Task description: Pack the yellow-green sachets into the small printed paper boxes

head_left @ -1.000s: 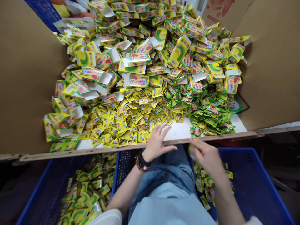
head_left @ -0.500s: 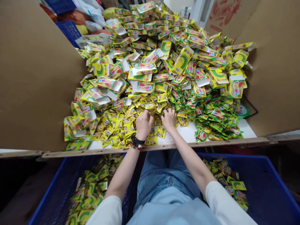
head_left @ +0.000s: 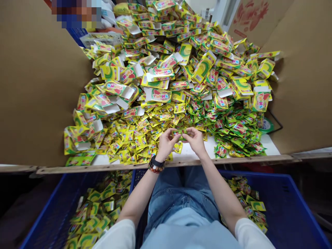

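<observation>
My left hand (head_left: 166, 145) and my right hand (head_left: 197, 141) meet above the front of the table, each pinching small green sachets (head_left: 177, 132) between thumb and fingers. Whether this is one strip or separate sachets, I cannot make out. Yellow sachets (head_left: 126, 136) lie in a loose heap to the left of my hands and behind them. On the right is a heap of green sachets (head_left: 237, 129). Behind both rises a tall pile of small yellow-green cardboard boxes (head_left: 158, 95), many with white end flaps standing up.
Cardboard walls (head_left: 44, 86) flank the white table (head_left: 186, 155), which has a wooden front edge (head_left: 103, 168). Below it, a blue crate (head_left: 49, 207) on the left and another blue crate (head_left: 287, 207) on the right contain yellow-green packs. A roll of green tape (head_left: 266, 125) sits at the right wall.
Both hands have come up out of the sachet heap and drawn closer together. Green sachets are now held between their fingertips. The view has shifted slightly.
</observation>
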Available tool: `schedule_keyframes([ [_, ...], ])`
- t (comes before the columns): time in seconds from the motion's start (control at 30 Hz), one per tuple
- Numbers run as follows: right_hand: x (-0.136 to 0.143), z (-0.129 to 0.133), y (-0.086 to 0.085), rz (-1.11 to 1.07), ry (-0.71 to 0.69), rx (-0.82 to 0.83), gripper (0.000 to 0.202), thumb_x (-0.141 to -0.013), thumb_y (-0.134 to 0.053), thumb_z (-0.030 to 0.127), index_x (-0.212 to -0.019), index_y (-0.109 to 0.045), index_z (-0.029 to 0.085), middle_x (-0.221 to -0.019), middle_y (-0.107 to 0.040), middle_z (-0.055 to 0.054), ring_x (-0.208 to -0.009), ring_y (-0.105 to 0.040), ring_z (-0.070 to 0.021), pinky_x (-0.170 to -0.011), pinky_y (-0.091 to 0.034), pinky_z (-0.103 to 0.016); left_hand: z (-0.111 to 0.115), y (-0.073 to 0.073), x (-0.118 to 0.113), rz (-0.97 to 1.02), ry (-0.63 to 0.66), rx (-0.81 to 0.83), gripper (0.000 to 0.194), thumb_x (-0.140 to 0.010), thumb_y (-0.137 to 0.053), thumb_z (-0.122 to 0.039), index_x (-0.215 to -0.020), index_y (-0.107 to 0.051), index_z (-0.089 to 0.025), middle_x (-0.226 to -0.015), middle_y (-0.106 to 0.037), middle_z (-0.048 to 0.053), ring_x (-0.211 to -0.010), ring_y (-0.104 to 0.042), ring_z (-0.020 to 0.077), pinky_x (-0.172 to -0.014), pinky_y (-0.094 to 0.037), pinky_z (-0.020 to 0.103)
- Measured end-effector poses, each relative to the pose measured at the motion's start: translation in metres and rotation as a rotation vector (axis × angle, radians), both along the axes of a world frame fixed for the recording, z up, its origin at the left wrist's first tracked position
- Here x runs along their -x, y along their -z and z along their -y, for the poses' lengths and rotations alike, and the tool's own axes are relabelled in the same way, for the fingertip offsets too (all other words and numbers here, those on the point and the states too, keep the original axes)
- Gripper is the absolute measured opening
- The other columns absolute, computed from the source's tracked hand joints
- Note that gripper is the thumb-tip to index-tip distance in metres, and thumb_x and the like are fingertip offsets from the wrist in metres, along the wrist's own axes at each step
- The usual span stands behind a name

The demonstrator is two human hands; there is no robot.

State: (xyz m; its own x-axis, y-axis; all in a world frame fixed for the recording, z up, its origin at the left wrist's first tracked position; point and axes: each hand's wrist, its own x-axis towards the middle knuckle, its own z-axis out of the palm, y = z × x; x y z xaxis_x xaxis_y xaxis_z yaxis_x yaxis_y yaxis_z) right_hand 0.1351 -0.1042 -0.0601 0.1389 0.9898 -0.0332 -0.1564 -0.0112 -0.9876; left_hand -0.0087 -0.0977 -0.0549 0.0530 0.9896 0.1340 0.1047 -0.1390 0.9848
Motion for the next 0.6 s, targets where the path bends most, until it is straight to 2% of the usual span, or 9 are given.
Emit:
schedule_keyframes([
  [0.1, -0.004, 0.006, -0.007, 0.052, -0.048, -0.05, 0.043, -0.064, -0.08, 0.045, -0.098, -0.068, 0.022, -0.096, -0.071, -0.003, -0.083, -0.067, -0.0185, -0.072, -0.059, -0.033, 0.008, -0.004, -0.005, 0.061, 0.001, 0.025, 0.036, -0.07, -0.077, -0.046, -0.088, -0.065, -0.017, -0.064, -0.058, -0.003, -0.051, -0.051, 0.0094, -0.05, -0.045, 0.021],
  [0.17, -0.007, 0.01, -0.009, 0.014, -0.123, -0.076, 0.043, -0.063, -0.081, 0.045, -0.096, -0.07, 0.021, -0.09, -0.073, -0.003, -0.082, -0.068, -0.0188, -0.075, -0.058, -0.034, 0.009, -0.01, -0.006, 0.044, 0.056, 0.014, 0.033, -0.074, -0.072, -0.048, -0.083, -0.066, -0.017, -0.062, -0.059, -0.003, -0.051, -0.052, 0.0098, -0.05, -0.044, 0.021],
  [0.23, -0.011, 0.015, -0.009, -0.02, -0.106, -0.085, 0.036, -0.062, -0.082, 0.045, -0.086, -0.071, 0.02, -0.078, -0.072, -0.001, -0.073, -0.067, -0.0183, -0.072, -0.058, -0.034, -0.001, -0.019, -0.003, -0.067, 0.067, -0.044, 0.034, -0.079, -0.067, -0.049, -0.072, -0.064, -0.016, -0.056, -0.057, -0.003, -0.049, -0.049, 0.0091, -0.048, -0.039, 0.02],
  [0.3, -0.018, 0.019, -0.007, -0.01, 0.009, -0.093, 0.032, -0.063, -0.082, 0.042, -0.082, -0.07, 0.02, -0.073, -0.071, 0.0, -0.067, -0.065, -0.0171, -0.067, -0.056, -0.032, -0.025, -0.032, 0.007, -0.182, -0.071, -0.113, 0.036, -0.082, -0.064, -0.049, -0.069, -0.062, -0.016, -0.051, -0.053, -0.004, -0.046, -0.047, 0.0086, -0.046, -0.035, 0.02],
  [0.33, -0.021, 0.021, -0.006, 0.01, 0.069, -0.101, 0.031, -0.063, -0.081, 0.041, -0.083, -0.07, 0.019, -0.072, -0.071, 0.0, -0.065, -0.064, -0.0163, -0.064, -0.055, -0.031, -0.042, -0.04, 0.013, -0.204, -0.197, -0.129, 0.033, -0.083, -0.064, -0.049, -0.076, -0.063, -0.016, -0.051, -0.053, -0.004, -0.044, -0.047, 0.0089, -0.046, -0.034, 0.02],
  [0.4, -0.028, 0.025, -0.005, 0.058, 0.151, -0.124, 0.029, -0.066, -0.079, 0.039, -0.085, -0.07, 0.019, -0.071, -0.069, 0.001, -0.062, -0.061, -0.0142, -0.059, -0.052, -0.028, -0.081, -0.054, 0.025, -0.146, -0.415, -0.073, 0.036, -0.085, -0.063, -0.046, -0.105, -0.059, -0.016, -0.052, -0.054, -0.006, -0.04, -0.048, 0.0098, -0.046, -0.036, 0.021],
  [0.43, -0.03, 0.027, -0.006, 0.076, 0.166, -0.136, 0.027, -0.068, -0.078, 0.038, -0.086, -0.07, 0.019, -0.069, -0.067, 0.002, -0.059, -0.059, -0.0132, -0.057, -0.051, -0.027, -0.1, -0.06, 0.029, -0.107, -0.444, -0.026, 0.042, -0.087, -0.062, -0.044, -0.116, -0.053, -0.015, -0.053, -0.054, -0.006, -0.039, -0.048, 0.0101, -0.047, -0.037, 0.021],
  [0.5, -0.033, 0.031, -0.008, 0.102, 0.152, -0.161, 0.023, -0.071, -0.076, 0.036, -0.087, -0.07, 0.02, -0.064, -0.063, 0.004, -0.056, -0.056, -0.012, -0.055, -0.049, -0.025, -0.129, -0.068, 0.033, -0.066, -0.415, 0.064, 0.045, -0.089, -0.061, -0.039, -0.124, -0.044, -0.013, -0.056, -0.055, -0.006, -0.04, -0.05, 0.0114, -0.049, -0.041, 0.023],
  [0.6, -0.035, 0.037, -0.013, 0.125, 0.13, -0.2, 0.019, -0.075, -0.074, 0.032, -0.089, -0.071, 0.021, -0.06, -0.058, 0.006, -0.054, -0.053, -0.0109, -0.055, -0.047, -0.024, -0.143, -0.071, 0.029, -0.056, -0.322, 0.124, 0.03, -0.094, -0.052, -0.032, -0.116, -0.046, -0.014, -0.06, -0.056, -0.003, -0.047, -0.055, 0.0135, -0.056, -0.046, 0.027],
])
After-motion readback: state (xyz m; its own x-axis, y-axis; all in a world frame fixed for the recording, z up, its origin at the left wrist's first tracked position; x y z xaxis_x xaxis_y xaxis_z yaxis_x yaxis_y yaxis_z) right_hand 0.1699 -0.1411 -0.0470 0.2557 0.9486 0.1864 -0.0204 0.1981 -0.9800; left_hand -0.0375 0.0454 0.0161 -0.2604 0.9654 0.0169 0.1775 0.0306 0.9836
